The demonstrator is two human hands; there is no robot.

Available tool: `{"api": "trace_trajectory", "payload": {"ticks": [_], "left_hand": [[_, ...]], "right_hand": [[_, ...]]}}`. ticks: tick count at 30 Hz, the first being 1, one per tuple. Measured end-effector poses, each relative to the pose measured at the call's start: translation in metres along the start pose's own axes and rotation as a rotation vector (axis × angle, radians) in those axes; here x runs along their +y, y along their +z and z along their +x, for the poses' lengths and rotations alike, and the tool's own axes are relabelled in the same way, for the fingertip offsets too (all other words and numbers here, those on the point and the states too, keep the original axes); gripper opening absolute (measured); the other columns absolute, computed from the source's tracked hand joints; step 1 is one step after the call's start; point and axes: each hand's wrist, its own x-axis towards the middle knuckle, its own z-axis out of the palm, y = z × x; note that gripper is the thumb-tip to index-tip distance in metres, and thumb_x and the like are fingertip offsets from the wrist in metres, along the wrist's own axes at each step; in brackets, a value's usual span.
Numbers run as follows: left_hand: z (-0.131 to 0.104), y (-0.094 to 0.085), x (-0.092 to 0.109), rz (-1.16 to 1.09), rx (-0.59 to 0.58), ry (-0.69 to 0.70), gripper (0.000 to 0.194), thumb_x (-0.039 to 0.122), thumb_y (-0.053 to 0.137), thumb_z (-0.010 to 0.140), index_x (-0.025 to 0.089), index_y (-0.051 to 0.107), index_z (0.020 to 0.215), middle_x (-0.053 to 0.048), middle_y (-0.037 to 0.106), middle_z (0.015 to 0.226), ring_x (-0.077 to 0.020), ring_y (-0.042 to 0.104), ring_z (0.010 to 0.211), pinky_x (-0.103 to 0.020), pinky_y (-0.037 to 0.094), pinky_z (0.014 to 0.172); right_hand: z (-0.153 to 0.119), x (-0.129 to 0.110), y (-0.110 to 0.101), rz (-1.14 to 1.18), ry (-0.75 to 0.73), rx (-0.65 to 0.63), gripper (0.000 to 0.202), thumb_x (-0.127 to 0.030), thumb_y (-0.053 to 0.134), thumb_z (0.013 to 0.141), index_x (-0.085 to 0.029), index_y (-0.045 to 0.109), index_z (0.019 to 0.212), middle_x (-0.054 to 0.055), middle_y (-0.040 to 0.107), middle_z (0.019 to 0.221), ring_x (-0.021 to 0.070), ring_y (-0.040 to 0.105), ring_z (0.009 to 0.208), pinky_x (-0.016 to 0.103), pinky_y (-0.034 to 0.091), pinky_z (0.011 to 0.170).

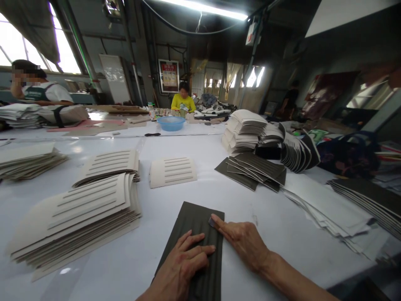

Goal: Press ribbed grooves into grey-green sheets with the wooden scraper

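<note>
A dark grey-green panel (194,217) with raised lengthwise ridges lies on the white table in front of me. My left hand (188,259) rests flat on it, fingers spread across the ridges. Near the panel's upper right corner, my right hand (242,238) pinches a small, thin, dark flat piece (212,221) and presses its edge to the surface. What exactly this small piece is, I cannot make out. Beyond the panel sits a small stack of cream panels (173,171) with dark strips.
Tall stacks of striped cream panels (94,205) stand at the left. Dark panels (253,169) lie fanned at the right, beside white sheets (326,209). A blue basin (171,123) stands farther back. A person in yellow (183,102) sits across the table; another sits far left.
</note>
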Motion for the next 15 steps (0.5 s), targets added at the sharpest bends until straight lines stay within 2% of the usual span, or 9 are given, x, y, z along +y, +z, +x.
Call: {"api": "trace_trajectory", "payload": {"ticks": [2,4,8,11,13,15], "left_hand": [[0.000,0.005,-0.002,0.011,0.033,-0.002,0.021,0.010,0.046,0.089,0.027,0.059,0.093,0.005,0.059,0.136,-0.0180,0.040,0.137,-0.040,0.023,0.118],[-0.001,0.010,-0.006,0.022,0.077,-0.003,0.019,0.011,0.049,0.088,0.027,0.059,0.090,0.007,0.061,0.134,-0.0176,0.042,0.136,-0.038,0.022,0.119],[-0.001,0.016,-0.019,0.050,0.097,0.103,0.013,0.016,0.054,0.089,0.028,0.060,0.093,0.009,0.060,0.134,-0.0160,0.042,0.136,-0.034,0.022,0.119],[0.000,0.016,-0.026,0.105,0.099,0.154,0.008,0.023,0.055,0.094,0.028,0.061,0.094,0.011,0.060,0.134,-0.0141,0.043,0.136,-0.031,0.023,0.119],[0.002,0.016,-0.027,0.155,0.112,0.172,0.006,0.028,0.056,0.096,0.028,0.061,0.092,0.013,0.062,0.132,-0.0138,0.045,0.134,-0.030,0.025,0.118],[0.004,0.017,-0.028,0.205,0.131,0.199,0.007,0.031,0.057,0.096,0.028,0.061,0.091,0.014,0.064,0.129,-0.0138,0.049,0.131,-0.029,0.028,0.117]], "right_hand": [[0.007,0.000,0.007,-0.079,-0.062,-0.050,0.051,-0.015,0.046,0.098,-0.018,0.039,0.148,0.002,0.073,0.083,0.0174,0.068,0.066,0.026,0.048,0.059],[0.014,0.003,0.008,-0.104,-0.131,-0.087,0.053,-0.012,0.046,0.097,-0.016,0.036,0.149,0.002,0.072,0.084,0.0171,0.067,0.067,0.026,0.045,0.058],[0.014,0.024,-0.004,-0.039,-0.320,-0.129,0.046,-0.017,0.040,0.101,-0.017,0.036,0.147,-0.001,0.067,0.078,0.0133,0.062,0.064,0.025,0.040,0.059],[0.009,0.037,-0.010,-0.018,-0.395,-0.143,0.045,-0.018,0.035,0.102,-0.015,0.034,0.147,-0.002,0.064,0.074,0.0126,0.057,0.059,0.026,0.037,0.057],[0.015,0.035,-0.008,-0.014,-0.405,-0.135,0.044,-0.019,0.033,0.103,-0.016,0.034,0.147,-0.002,0.064,0.074,0.0124,0.056,0.059,0.026,0.035,0.056],[0.031,0.022,-0.003,-0.004,-0.409,-0.125,0.043,-0.022,0.034,0.103,-0.018,0.036,0.146,-0.002,0.064,0.075,0.0124,0.056,0.059,0.026,0.034,0.055]]}}
